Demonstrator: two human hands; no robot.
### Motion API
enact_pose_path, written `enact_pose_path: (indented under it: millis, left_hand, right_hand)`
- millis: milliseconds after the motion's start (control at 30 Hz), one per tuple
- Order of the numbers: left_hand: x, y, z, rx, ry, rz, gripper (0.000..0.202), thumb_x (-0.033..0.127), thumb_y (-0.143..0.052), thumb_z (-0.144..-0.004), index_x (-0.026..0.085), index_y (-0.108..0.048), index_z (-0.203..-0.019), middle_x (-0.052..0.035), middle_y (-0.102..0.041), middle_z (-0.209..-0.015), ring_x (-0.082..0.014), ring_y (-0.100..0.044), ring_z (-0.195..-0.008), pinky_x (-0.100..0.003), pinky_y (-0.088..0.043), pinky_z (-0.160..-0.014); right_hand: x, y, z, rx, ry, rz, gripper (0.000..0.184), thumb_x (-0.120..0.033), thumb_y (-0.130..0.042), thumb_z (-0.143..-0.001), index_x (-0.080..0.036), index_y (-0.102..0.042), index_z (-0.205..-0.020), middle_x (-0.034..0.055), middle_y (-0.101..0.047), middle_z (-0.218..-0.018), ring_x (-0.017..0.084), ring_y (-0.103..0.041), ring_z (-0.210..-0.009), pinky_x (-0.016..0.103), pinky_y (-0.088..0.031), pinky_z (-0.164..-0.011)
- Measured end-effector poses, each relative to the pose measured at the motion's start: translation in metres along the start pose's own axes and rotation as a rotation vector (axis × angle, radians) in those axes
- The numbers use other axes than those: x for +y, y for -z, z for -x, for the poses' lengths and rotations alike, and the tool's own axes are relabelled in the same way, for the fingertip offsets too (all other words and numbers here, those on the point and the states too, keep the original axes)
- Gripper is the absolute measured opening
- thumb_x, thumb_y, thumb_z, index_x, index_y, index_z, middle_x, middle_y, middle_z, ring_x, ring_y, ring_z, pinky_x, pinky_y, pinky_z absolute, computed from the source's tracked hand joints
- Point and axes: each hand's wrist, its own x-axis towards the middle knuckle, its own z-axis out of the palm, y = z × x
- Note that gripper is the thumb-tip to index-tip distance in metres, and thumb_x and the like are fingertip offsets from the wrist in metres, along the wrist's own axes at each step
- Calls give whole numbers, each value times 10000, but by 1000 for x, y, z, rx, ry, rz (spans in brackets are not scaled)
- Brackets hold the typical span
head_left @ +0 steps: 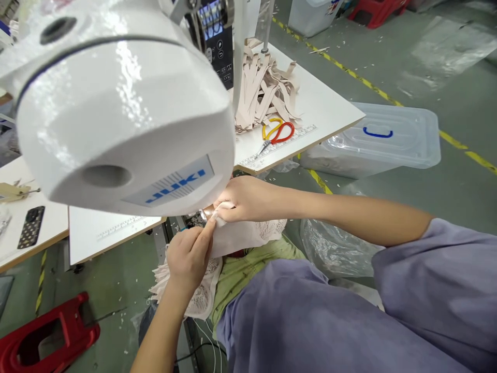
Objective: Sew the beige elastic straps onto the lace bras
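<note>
A pale pink fabric piece with lace (243, 235) hangs from the front of a white sewing machine head (128, 119) and lies over my lap. My right hand (248, 199) is closed on a folded edge of this fabric, right under the machine head. Beside it, my left hand (190, 254) pinches the same fabric, index finger stretched toward the fold and other fingers curled. The machine head hides the needle. More lace fabric (204, 298) droops below my left wrist.
Beige fabric strips (264, 93) lie heaped on the white table (318, 98), near scissors with red and yellow handles (277, 132). A lidded clear bin (388, 137) stands at the right. At the left are a patterned phone (31, 227) and a red stool (50, 331).
</note>
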Motion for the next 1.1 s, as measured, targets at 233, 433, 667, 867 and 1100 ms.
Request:
enact_pose_path:
  millis: [233,433,667,867,1100]
  left_hand:
    - [-2,0,-1,-110,-56,-238,444,106,-518,-901,229,-580,-1324,41,-520,-591,-118,-485,-523,-282,-285,-520]
    - [16,8,-6,-304,156,-266,315,175,-488,-945,198,-643,-1218,19,-530,-588,-143,-462,-507,-314,-178,-475]
    - [-30,8,-9,-307,-248,-175,454,43,-479,-904,228,-581,-1306,44,-506,-568,-131,-468,-513,-300,-223,-498]
    - [-5,4,-18,-280,-124,-245,355,69,-485,-879,155,-597,-1205,48,-487,-530,-139,-454,-468,-313,-191,-460]
    - [29,3,-28,-305,58,-309,311,75,-477,-883,105,-587,-1173,20,-497,-535,-148,-505,-483,-312,-235,-452]
  right_hand:
    - [2,-11,10,80,6,81,200,-244,-519,-897,-180,-648,-758,9,-585,-726,134,-488,-668,283,-328,-616]
    - [19,-51,31,547,157,358,209,-319,-556,-939,-308,-713,-1078,62,-594,-1150,252,-481,-1150,436,-356,-1005]
    - [19,-65,33,585,94,203,213,-306,-534,-960,-272,-726,-1045,41,-592,-885,175,-556,-859,331,-452,-804]
    - [29,-88,43,596,-66,-281,477,-352,-590,-920,-245,-470,-1369,81,-551,-1126,124,-555,-735,288,-535,-682]
    - [26,-51,23,530,-54,-136,272,-175,-575,-822,-212,-706,-1058,86,-627,-1115,242,-605,-1042,385,-525,-929]
